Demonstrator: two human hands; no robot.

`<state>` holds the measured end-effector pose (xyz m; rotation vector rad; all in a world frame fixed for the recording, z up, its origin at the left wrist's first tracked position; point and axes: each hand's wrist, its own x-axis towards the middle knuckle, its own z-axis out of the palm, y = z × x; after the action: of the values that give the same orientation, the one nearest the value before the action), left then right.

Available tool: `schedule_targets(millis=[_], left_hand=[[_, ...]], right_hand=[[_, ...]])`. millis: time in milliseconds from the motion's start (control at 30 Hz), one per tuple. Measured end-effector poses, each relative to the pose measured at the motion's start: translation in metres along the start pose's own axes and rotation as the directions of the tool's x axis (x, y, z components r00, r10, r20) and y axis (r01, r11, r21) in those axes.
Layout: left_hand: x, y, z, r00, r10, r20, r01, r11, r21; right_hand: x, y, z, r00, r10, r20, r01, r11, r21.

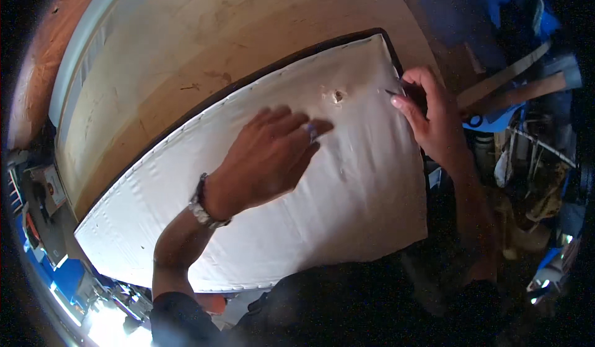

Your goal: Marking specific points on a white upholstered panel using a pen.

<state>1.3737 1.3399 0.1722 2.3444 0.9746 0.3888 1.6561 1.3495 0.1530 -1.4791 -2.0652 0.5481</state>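
A large white-covered panel [347, 179] lies in front of me, with a dark border and a row of small fasteners along its far edge. Over the middle of its white face is my left hand [266, 155], palm down, fingers stretched out and slightly blurred. A small bluish-white spot shows at its fingers; I cannot tell what it is. My right hand [437, 120] is at the panel's right edge, thumb and forefinger curled together. A thin dark tip [390, 92] sticks out beside the thumb; the rest of that item is hidden. Near the far right corner, the cover has a small torn hole [338, 96].
The panel rests on a wide wooden tabletop [273, 12] with a curved edge. Wooden strips [527, 93] and black scissor-like handles [474, 121] lie at the right among clutter. A cardboard box [52, 186] stands at the far left, and a bright light [114, 325] glows at lower left.
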Motion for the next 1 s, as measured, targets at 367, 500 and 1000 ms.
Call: schedule_targets(millis=[367,500,1000], left_hand=[[0.025,-0.018,0.038,0.952,0.085,-0.293,-0.065,0.995,0.079],[0.021,-0.017,0.039,0.956,0.047,-0.289,-0.038,0.999,0.037],[0.022,-0.023,0.044,0.916,-0.025,-0.401,-0.006,0.997,-0.076]], right_hand=[[0.000,-0.009,0.008,0.987,0.088,0.132,-0.096,0.994,0.052],[0.025,-0.001,0.000,0.936,-0.203,0.286,0.174,0.977,0.123],[0.072,-0.007,0.011,0.689,-0.377,0.619,0.417,0.905,0.087]])
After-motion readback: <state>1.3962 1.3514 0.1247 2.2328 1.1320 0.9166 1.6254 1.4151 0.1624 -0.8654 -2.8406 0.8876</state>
